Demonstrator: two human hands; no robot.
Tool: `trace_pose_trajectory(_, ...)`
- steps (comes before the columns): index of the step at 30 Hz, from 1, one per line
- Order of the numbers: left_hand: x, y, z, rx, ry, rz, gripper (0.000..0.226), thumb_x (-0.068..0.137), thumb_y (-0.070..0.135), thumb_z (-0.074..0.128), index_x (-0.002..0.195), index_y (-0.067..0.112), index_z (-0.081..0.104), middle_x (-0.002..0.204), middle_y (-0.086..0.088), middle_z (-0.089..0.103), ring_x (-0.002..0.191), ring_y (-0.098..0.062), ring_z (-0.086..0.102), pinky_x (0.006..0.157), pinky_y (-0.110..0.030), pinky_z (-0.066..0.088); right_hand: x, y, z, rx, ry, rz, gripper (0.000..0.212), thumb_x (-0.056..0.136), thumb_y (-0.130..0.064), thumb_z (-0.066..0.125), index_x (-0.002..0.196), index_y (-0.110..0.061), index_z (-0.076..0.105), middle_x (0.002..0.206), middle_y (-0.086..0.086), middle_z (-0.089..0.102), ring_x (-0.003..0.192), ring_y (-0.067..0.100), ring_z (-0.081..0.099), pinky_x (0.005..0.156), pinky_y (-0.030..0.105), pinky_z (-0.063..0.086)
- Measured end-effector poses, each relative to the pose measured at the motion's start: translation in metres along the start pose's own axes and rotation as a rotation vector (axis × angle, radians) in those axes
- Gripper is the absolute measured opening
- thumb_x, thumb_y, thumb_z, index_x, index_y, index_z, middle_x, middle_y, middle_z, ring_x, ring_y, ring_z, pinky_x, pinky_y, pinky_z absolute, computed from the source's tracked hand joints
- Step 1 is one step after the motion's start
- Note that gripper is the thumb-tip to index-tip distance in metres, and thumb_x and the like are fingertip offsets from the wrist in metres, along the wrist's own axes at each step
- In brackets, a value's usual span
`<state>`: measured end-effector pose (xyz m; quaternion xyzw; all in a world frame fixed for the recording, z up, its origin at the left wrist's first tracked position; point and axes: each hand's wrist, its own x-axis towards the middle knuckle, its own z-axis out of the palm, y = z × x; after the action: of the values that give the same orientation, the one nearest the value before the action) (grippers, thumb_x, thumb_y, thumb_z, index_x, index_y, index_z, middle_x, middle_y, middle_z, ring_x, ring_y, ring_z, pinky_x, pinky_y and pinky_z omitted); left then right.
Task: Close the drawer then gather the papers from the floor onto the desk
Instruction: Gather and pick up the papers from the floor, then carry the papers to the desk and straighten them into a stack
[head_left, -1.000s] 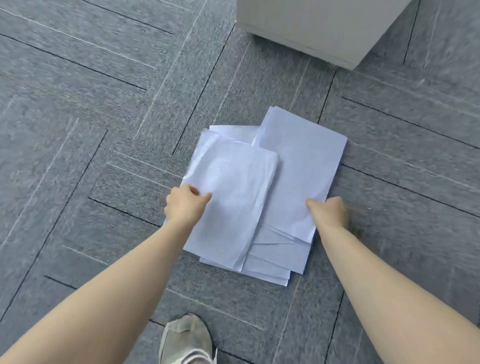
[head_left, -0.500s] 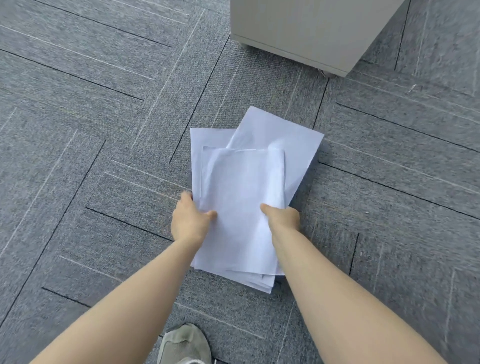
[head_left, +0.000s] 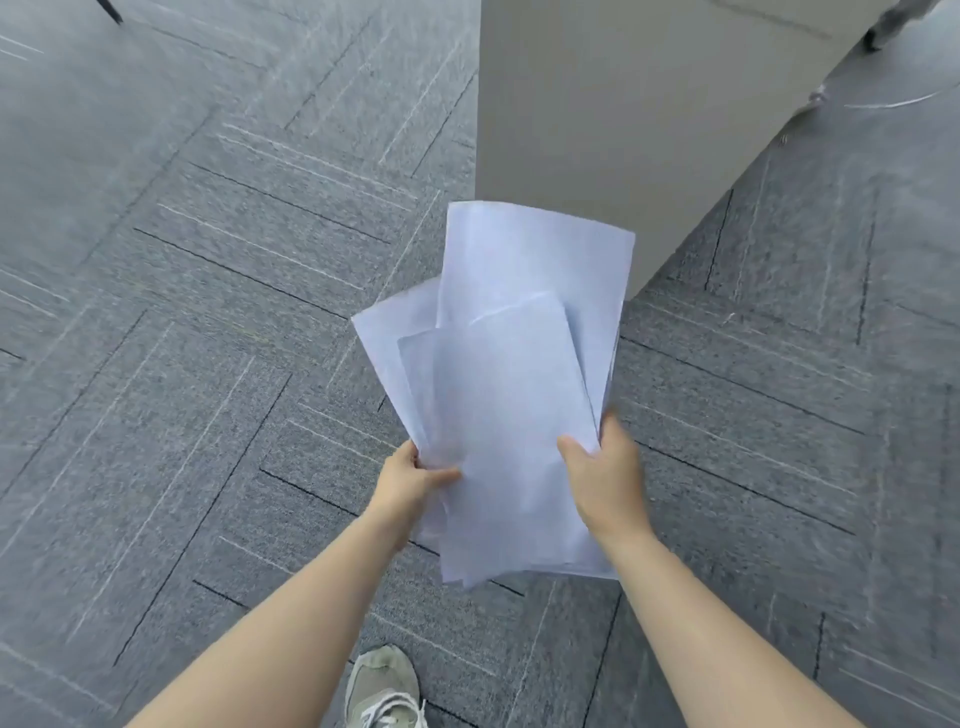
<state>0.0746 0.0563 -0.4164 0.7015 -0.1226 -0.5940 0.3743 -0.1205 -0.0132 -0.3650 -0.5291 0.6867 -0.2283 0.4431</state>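
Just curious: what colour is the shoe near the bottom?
The shoe is pale grey-green with white laces, seen in the head view.

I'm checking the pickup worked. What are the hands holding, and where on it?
The stack of papers, off the floor. The left hand pinches its near left edge; the right hand pinches its near right edge.

We hold the papers (head_left: 511, 395) off the carpet (head_left: 208, 312), left hand (head_left: 410, 480) gripping their left edge, right hand (head_left: 605, 478) their right. The sheets fan unevenly. A grey cabinet (head_left: 623, 114) stands beyond, and our shoe (head_left: 384, 686) shows below.
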Motion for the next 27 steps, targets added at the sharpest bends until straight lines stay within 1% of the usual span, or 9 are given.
trace_pose_trajectory(4, -0.102, 0.119, -0.009, -0.193, 0.069, 0.034, 0.038, 0.056, 0.007, 0.074, 0.093, 0.013, 0.071, 0.093, -0.01, 0.078, 0.091, -0.034, 0.072, 0.084, -0.047, 0.056, -0.049, -0.142, -0.071, 0.039, -0.051, -0.13, 0.015, 0.086, -0.018, 0.062, 0.101, -0.022, 0.063, 0.093, -0.009, 0.073, 0.087, 0.019, 0.069, 0.077, 0.038, 0.054)
trace_pose_trajectory(7, -0.178, 0.237, -0.015, -0.302, 0.078, 0.133, 0.035, 0.059, 0.008, 0.076, 0.094, 0.009, 0.072, 0.087, -0.007, 0.079, 0.082, -0.03, 0.072, 0.075, -0.04, 0.057, -0.082, -0.259, -0.128, 0.112, -0.061, -0.208, 0.003, 0.087, -0.024, 0.062, 0.086, -0.026, 0.06, 0.077, -0.014, 0.069, 0.069, 0.018, 0.064, 0.064, 0.04, 0.052)
trace_pose_trajectory(10, -0.251, 0.37, -0.007, -0.313, 0.004, 0.286, 0.028, 0.061, 0.01, 0.075, 0.089, 0.008, 0.071, 0.081, -0.005, 0.078, 0.074, -0.026, 0.072, 0.062, -0.033, 0.056, -0.105, -0.377, -0.193, 0.246, 0.014, -0.226, 0.029, 0.083, -0.02, 0.065, 0.066, -0.033, 0.044, 0.058, -0.012, 0.045, 0.057, 0.016, 0.04, 0.06, 0.034, 0.037)
trace_pose_trajectory(13, -0.308, 0.493, 0.014, -0.264, -0.05, 0.436, 0.025, 0.064, 0.011, 0.074, 0.088, 0.006, 0.071, 0.074, -0.003, 0.076, 0.067, -0.024, 0.07, 0.054, -0.03, 0.054, -0.106, -0.479, -0.256, 0.422, 0.087, -0.263, 0.016, 0.08, -0.005, 0.061, 0.086, -0.02, 0.059, 0.078, 0.01, 0.063, 0.071, 0.037, 0.053, 0.063, 0.039, 0.044)
trace_pose_trajectory(15, -0.333, 0.559, 0.037, -0.234, -0.071, 0.533, 0.021, 0.069, 0.007, 0.075, 0.089, 0.004, 0.071, 0.067, -0.001, 0.073, 0.065, -0.025, 0.066, 0.049, -0.027, 0.051, -0.097, -0.53, -0.294, 0.496, 0.176, -0.302, 0.022, 0.078, 0.001, 0.06, 0.095, -0.013, 0.06, 0.09, 0.019, 0.065, 0.079, 0.04, 0.058, 0.063, 0.044, 0.049)
trace_pose_trajectory(19, -0.354, 0.65, 0.097, -0.221, -0.124, 0.664, 0.013, 0.079, 0.002, 0.072, 0.092, 0.004, 0.071, 0.066, 0.003, 0.074, 0.057, -0.013, 0.069, 0.047, -0.023, 0.052, -0.065, -0.593, -0.36, 0.651, 0.311, -0.322, 0.024, 0.077, 0.007, 0.063, 0.077, -0.016, 0.06, 0.072, 0.001, 0.06, 0.061, 0.015, 0.048, 0.054, 0.025, 0.04)
trace_pose_trajectory(21, -0.35, 0.679, 0.133, -0.208, -0.124, 0.704, 0.016, 0.077, 0.005, 0.074, 0.093, 0.007, 0.071, 0.07, 0.002, 0.072, 0.056, -0.009, 0.068, 0.047, -0.02, 0.05, -0.041, -0.604, -0.39, 0.708, 0.325, -0.28, 0.024, 0.077, 0.001, 0.069, 0.067, -0.016, 0.056, 0.071, 0.004, 0.056, 0.058, 0.013, 0.049, 0.051, 0.024, 0.039)
trace_pose_trajectory(23, -0.339, 0.703, 0.17, -0.21, -0.119, 0.722, 0.018, 0.073, 0.008, 0.076, 0.09, 0.01, 0.072, 0.074, 0.0, 0.071, 0.062, -0.014, 0.066, 0.048, -0.019, 0.05, -0.011, -0.606, -0.419, 0.751, 0.333, -0.266, 0.023, 0.077, -0.001, 0.07, 0.064, -0.017, 0.06, 0.069, 0.003, 0.059, 0.05, 0.008, 0.052, 0.045, 0.017, 0.04)
trace_pose_trajectory(27, -0.308, 0.743, 0.249, -0.213, -0.102, 0.747, 0.017, 0.073, 0.004, 0.077, 0.077, 0.017, 0.068, 0.075, -0.002, 0.07, 0.066, -0.019, 0.063, 0.054, -0.024, 0.051, 0.059, -0.604, -0.478, 0.765, 0.327, -0.297, 0.01, 0.078, -0.002, 0.068, 0.071, -0.008, 0.066, 0.073, -0.001, 0.061, 0.065, 0.012, 0.052, 0.047, 0.015, 0.041)
